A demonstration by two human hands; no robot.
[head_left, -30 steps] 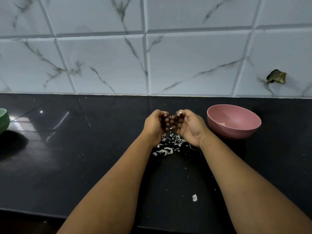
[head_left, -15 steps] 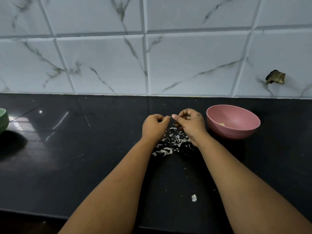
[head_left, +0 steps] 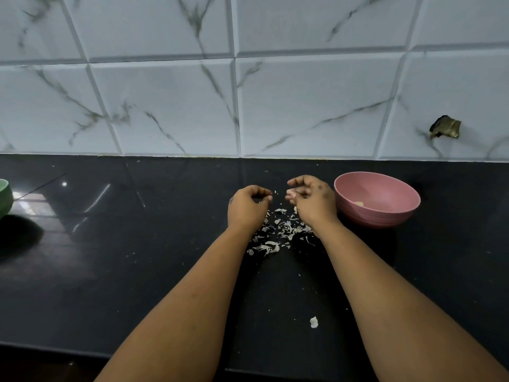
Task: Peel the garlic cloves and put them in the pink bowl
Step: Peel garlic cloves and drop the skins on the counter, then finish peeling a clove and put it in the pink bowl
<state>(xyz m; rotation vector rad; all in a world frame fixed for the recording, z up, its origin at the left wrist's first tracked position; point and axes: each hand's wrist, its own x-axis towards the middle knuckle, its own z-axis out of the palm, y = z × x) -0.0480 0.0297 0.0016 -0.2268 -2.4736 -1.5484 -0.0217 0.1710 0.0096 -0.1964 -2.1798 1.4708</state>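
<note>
A white tiled wall (head_left: 165, 106) is seen at the far side, and a black table (head_left: 137, 271) lies below it. A pink bowl (head_left: 355, 213) stands on the table at the right, with one pale piece inside, probably a peeled clove. A green bowl (head_left: 4, 197) is cut by the left edge. The left hand (head_left: 248, 208) and the right hand (head_left: 311, 202) are held slightly apart above a heap of peels (head_left: 278, 232). The right fingers (head_left: 292, 193) are curled around a small pale thing, judged to be a garlic clove (head_left: 289, 192); the left fingers are curled, but what they pinch cannot be told. The peeling step seems in hand. Next, the clean clove must be carried right and dropped into the bowl.
</note>
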